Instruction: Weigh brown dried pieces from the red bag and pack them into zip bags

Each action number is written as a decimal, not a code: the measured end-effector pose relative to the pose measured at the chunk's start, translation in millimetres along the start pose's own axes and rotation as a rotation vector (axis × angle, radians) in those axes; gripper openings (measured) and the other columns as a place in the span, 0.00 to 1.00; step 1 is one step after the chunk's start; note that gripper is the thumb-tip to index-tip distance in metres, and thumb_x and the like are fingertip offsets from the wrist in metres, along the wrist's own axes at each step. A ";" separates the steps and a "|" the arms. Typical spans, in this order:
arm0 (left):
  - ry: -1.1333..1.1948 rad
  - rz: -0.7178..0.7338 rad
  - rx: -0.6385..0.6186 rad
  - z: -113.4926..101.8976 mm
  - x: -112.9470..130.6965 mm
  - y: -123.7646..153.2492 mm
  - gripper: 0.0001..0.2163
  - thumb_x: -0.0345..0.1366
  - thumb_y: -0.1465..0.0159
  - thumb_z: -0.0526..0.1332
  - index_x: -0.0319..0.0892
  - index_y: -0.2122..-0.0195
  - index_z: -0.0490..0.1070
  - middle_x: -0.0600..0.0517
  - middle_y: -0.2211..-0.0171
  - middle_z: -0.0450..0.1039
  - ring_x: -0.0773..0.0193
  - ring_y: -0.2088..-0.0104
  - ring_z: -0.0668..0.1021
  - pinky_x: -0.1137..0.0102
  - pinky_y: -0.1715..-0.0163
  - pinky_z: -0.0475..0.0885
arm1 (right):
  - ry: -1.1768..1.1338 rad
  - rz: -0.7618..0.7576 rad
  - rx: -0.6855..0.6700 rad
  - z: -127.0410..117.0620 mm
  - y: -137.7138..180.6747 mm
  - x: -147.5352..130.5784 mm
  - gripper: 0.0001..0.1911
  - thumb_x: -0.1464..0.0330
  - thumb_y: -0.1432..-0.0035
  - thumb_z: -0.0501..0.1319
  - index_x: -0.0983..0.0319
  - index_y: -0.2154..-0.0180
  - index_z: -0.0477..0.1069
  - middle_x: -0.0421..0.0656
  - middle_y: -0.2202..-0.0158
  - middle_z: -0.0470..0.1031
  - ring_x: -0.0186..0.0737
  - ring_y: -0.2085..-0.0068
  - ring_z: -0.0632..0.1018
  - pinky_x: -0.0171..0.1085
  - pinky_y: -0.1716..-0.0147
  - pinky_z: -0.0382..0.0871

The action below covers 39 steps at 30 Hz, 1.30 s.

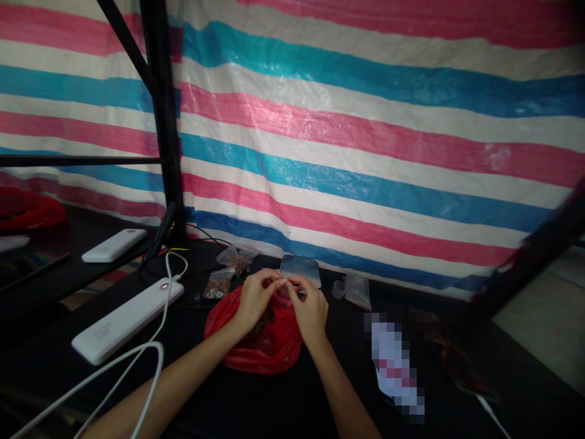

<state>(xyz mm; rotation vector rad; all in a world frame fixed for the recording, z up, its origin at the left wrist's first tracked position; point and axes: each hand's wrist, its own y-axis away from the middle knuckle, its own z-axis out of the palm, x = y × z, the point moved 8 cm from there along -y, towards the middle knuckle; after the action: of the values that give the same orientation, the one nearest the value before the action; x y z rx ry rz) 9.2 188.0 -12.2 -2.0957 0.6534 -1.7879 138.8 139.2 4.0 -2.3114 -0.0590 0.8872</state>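
My left hand (259,297) and my right hand (309,305) meet above a red plastic bag (256,356), thumbs and fingertips pinched close together. Whatever lies between the fingertips is too small to make out. The bag sits open on the black table, with dark small pieces partly visible inside, below my left hand. Just behind my fingers lies a phone (299,268) with a bluish screen. Left of the bag are two clear zip bags, a nearer one (218,284) and a farther one (237,261), both holding small brownish pieces.
A white power bank (123,320) with a white cable (159,360) lies at left, and another white power bank (114,245) farther back. At right are a small clear cup (339,289), a zip bag (357,291) and a pixelated phone-like object (395,366). Striped sheeting (365,134) hangs behind.
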 end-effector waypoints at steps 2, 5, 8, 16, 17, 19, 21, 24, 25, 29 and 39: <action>-0.015 -0.007 -0.064 5.5 -1.9 0.1 0.11 0.42 0.44 0.59 0.39 0.72 0.73 0.51 0.74 0.72 0.66 0.74 0.71 0.75 0.73 0.64 | 0.057 -0.016 0.011 -1.4 1.5 -0.6 0.10 0.62 0.44 0.54 0.56 0.68 0.72 0.37 0.70 0.76 0.35 0.69 0.75 0.31 0.72 0.61; -0.062 -0.005 -0.106 8.6 1.8 0.7 0.12 0.43 0.43 0.58 0.39 0.73 0.72 0.51 0.75 0.72 0.66 0.76 0.71 0.74 0.74 0.63 | 0.113 -0.050 0.021 -3.2 2.2 -1.9 0.11 0.62 0.44 0.53 0.56 0.68 0.73 0.38 0.70 0.77 0.36 0.69 0.76 0.31 0.73 0.61; -0.089 0.024 -0.139 12.4 10.9 3.5 0.12 0.43 0.43 0.58 0.39 0.76 0.72 0.51 0.76 0.72 0.65 0.74 0.72 0.74 0.72 0.64 | 0.081 -0.047 0.041 -7.1 -2.5 4.5 0.11 0.62 0.44 0.53 0.57 0.69 0.73 0.40 0.71 0.77 0.37 0.71 0.76 0.32 0.73 0.63; -0.054 -0.024 -0.165 15.7 14.2 6.2 0.06 0.32 0.47 0.56 0.39 0.79 0.68 0.54 0.80 0.69 0.67 0.77 0.69 0.74 0.74 0.63 | -0.332 -0.058 -0.057 -2.4 -14.3 13.8 0.12 0.63 0.45 0.54 0.61 0.64 0.72 0.44 0.67 0.76 0.37 0.73 0.76 0.34 0.72 0.70; -0.078 0.006 -0.170 14.2 18.2 6.0 0.06 0.30 0.47 0.56 0.39 0.80 0.67 0.55 0.80 0.68 0.67 0.77 0.69 0.74 0.73 0.62 | -0.353 -0.072 -0.077 -0.2 -13.4 11.9 0.12 0.64 0.46 0.55 0.61 0.62 0.72 0.44 0.65 0.76 0.38 0.70 0.76 0.35 0.70 0.71; -0.131 0.079 -0.257 17.9 27.5 8.4 0.05 0.28 0.48 0.55 0.40 0.80 0.65 0.56 0.80 0.66 0.68 0.76 0.68 0.74 0.72 0.62 | -0.363 -0.096 -0.083 1.2 -12.4 10.2 0.12 0.66 0.47 0.55 0.60 0.61 0.72 0.45 0.64 0.76 0.40 0.65 0.77 0.38 0.65 0.72; -0.185 0.139 -0.315 21.8 33.7 11.6 0.05 0.28 0.47 0.55 0.40 0.79 0.65 0.56 0.79 0.67 0.67 0.74 0.69 0.73 0.69 0.63 | -0.374 -0.061 -0.051 -0.3 -13.9 15.7 0.10 0.67 0.48 0.55 0.61 0.65 0.73 0.45 0.65 0.76 0.42 0.65 0.77 0.40 0.64 0.72; -0.173 0.133 -0.119 9.5 29.9 7.2 0.03 0.34 0.43 0.56 0.42 0.71 0.68 0.52 0.67 0.69 0.62 0.61 0.70 0.68 0.56 0.61 | -0.531 0.128 -0.039 1.6 -16.6 33.0 0.10 0.63 0.49 0.57 0.62 0.68 0.72 0.45 0.69 0.75 0.42 0.70 0.77 0.40 0.72 0.75; -0.125 0.082 -0.013 2.1 22.9 4.3 0.05 0.36 0.43 0.56 0.43 0.66 0.67 0.51 0.62 0.69 0.60 0.57 0.69 0.66 0.53 0.60 | -0.617 0.200 -0.044 4.0 -16.4 37.7 0.12 0.61 0.50 0.58 0.62 0.68 0.70 0.44 0.69 0.75 0.41 0.72 0.77 0.40 0.75 0.75; 0.300 -0.290 0.005 4.3 -21.5 -3.5 0.17 0.42 0.44 0.59 0.41 0.57 0.62 0.46 0.58 0.68 0.59 0.56 0.71 0.62 0.55 0.63 | -0.891 0.352 -0.102 18.2 -11.9 40.1 0.16 0.57 0.53 0.60 0.61 0.66 0.66 0.44 0.66 0.74 0.40 0.73 0.77 0.38 0.78 0.75; 0.442 -0.207 -0.043 -28.2 -9.5 -30.1 0.23 0.37 0.57 0.69 0.38 0.59 0.67 0.50 0.68 0.73 0.64 0.66 0.75 0.69 0.63 0.68 | -0.917 0.282 -0.288 58.9 2.1 33.7 0.18 0.60 0.54 0.60 0.58 0.60 0.64 0.43 0.63 0.74 0.41 0.66 0.77 0.40 0.74 0.75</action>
<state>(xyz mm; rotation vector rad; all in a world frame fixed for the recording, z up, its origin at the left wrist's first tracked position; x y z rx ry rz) -15.5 220.2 0.0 -1.8598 0.6000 -2.4067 128.3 179.4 -49.7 -1.9791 -0.2666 2.1347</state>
